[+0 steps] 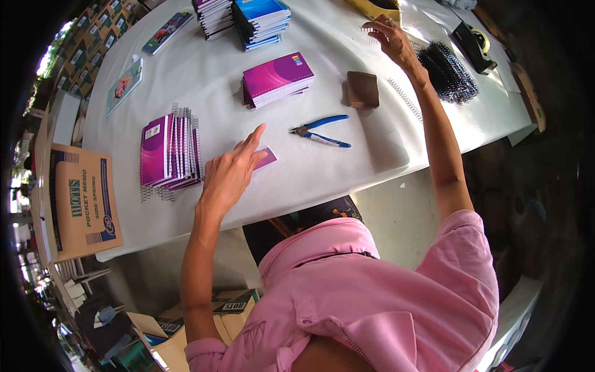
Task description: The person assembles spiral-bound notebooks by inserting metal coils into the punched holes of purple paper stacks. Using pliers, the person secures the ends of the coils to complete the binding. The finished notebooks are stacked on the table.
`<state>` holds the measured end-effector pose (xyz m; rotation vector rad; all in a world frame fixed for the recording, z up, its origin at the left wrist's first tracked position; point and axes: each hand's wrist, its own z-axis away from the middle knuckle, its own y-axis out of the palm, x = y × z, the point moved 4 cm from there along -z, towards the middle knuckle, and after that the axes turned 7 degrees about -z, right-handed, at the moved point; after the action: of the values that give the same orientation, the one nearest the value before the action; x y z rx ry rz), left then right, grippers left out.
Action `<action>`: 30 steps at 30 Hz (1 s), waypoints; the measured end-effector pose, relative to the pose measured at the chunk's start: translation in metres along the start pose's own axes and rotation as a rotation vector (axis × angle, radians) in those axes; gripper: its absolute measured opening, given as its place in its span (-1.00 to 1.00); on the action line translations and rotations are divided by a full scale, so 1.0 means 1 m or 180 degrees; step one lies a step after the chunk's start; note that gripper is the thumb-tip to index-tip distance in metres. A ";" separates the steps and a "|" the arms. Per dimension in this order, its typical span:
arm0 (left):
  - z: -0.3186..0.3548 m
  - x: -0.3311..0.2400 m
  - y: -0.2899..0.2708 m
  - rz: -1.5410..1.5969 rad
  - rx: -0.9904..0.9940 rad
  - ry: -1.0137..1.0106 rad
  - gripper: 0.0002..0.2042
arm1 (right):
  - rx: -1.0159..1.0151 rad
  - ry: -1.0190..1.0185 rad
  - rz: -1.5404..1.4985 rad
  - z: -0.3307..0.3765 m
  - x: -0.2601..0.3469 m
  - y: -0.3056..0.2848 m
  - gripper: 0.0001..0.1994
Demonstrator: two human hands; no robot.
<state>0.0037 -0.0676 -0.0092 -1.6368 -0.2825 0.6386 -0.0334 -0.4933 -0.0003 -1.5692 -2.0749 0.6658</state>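
Purple showed on the small notebook (268, 159) lying on the white-covered table (242, 217), near its front edge and partly hidden beneath the left hand (226, 173). That hand lay over it with the index finger stretched forward and the thumb near the cover; whether it gripped the notebook could not be told. Far forward, the right hand (390, 40) was curled, a wire coil (371, 41) showing at its fingertips, though whether they pinched it was too small to tell. Just right of the notebook lay blue-handled pliers (322, 131), their handles apart. To the left stood a stack of coil-bound purple notebooks (170, 149), and farther back a purple stack (279, 80) without visible coils. A dark brown block (362, 90) sat between that stack and a loose coil (406, 99), which ran beside the right forearm. Beyond the forearm was a heap of black coils (449, 74), with a tape dispenser (474, 46) near it. Blue notebooks (263, 18) were piled at the back, and a cardboard box (83, 201) stood at the table's left side
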 end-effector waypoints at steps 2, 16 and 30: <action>0.003 -0.001 -0.001 -0.0131 -0.0174 0.0121 -0.48 | 0.0276 0.0771 -0.0556 -0.003 -0.006 0.006 -0.81; 0.003 0.000 0.004 -0.0363 -0.0182 0.0046 -0.48 | 0.0075 0.0538 0.0551 0.025 -0.003 0.006 -0.75; 0.003 -0.011 -0.006 -0.0293 0.0494 -0.0078 -0.48 | 0.0574 0.1875 0.0554 0.138 0.022 -0.055 -0.75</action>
<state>-0.0060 -0.0694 -0.0012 -1.4598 -0.3167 0.5963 -0.1653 -0.5001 -0.0728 -1.6096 -1.4232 0.3699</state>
